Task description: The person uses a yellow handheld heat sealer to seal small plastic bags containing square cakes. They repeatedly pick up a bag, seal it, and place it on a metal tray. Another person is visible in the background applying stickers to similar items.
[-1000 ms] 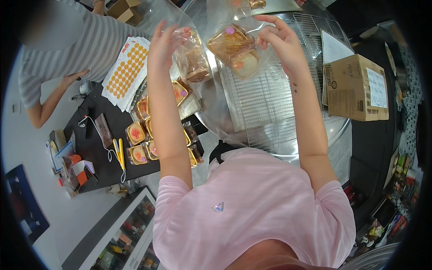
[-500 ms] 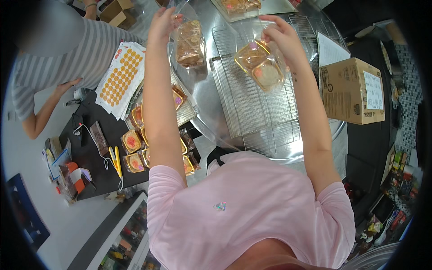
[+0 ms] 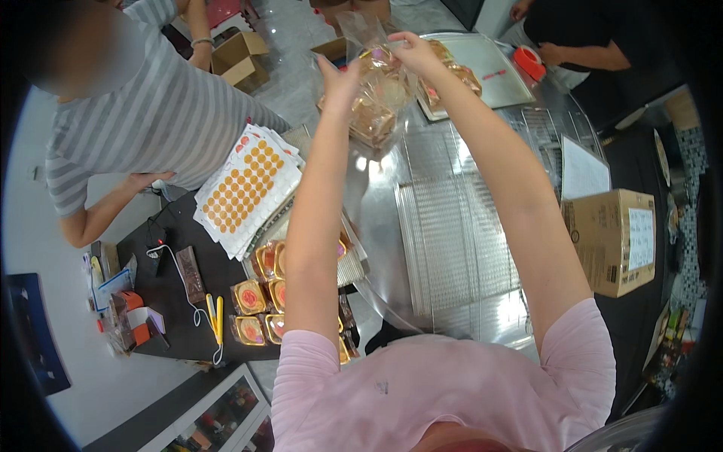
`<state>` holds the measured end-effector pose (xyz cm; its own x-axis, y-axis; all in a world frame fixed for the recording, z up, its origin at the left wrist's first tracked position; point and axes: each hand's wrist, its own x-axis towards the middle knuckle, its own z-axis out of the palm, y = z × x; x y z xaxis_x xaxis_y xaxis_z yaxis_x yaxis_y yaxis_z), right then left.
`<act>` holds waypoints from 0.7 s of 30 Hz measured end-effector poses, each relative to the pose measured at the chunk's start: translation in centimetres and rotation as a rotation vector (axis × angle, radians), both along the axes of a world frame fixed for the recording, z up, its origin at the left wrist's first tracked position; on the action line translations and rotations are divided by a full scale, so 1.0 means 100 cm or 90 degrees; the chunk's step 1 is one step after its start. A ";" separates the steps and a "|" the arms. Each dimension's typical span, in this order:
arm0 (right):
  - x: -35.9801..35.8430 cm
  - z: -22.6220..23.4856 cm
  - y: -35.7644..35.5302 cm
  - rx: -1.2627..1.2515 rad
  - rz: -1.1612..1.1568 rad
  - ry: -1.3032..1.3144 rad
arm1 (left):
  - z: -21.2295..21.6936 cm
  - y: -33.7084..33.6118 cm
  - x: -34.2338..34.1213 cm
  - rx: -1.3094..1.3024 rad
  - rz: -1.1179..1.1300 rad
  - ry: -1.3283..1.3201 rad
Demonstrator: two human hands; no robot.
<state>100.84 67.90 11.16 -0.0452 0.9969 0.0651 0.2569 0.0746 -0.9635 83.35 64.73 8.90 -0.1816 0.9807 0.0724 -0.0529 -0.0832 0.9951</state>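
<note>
the right hand [image 3: 419,57], pinching a clear pastry bag [image 3: 390,92], now sits nearer the left hand [image 3: 343,87]. the left's grip is unclear.

At the upper middle of the frame, my left hand [image 3: 341,85] and right hand [image 3: 416,54] hold clear bags of pastries [image 3: 373,119] close together. A metal tray [image 3: 503,89] lies at upper right, wire racks [image 3: 458,233] right of centre, sheets of orange stickers [image 3: 245,188] at left.
</note>
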 end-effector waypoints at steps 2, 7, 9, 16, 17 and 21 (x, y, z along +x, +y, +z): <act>0.007 -0.032 0.035 0.002 0.025 -0.013 | -0.010 0.007 0.005 0.017 0.005 -0.014; 0.024 -0.037 0.051 0.029 -0.022 -0.230 | -0.041 0.026 0.010 0.034 -0.071 0.076; 0.036 -0.036 0.041 0.026 -0.048 -0.263 | -0.041 0.028 0.018 -0.045 -0.100 0.081; 0.119 -0.001 -0.056 -0.063 -0.074 -0.174 | -0.006 -0.016 -0.012 -0.091 -0.075 0.173; 0.152 -0.017 -0.071 -0.057 -0.111 -0.212 | -0.011 -0.021 -0.023 -0.047 -0.035 0.219; 0.251 -0.092 -0.184 -0.117 -0.312 -0.400 | 0.006 -0.121 -0.007 0.107 0.126 0.355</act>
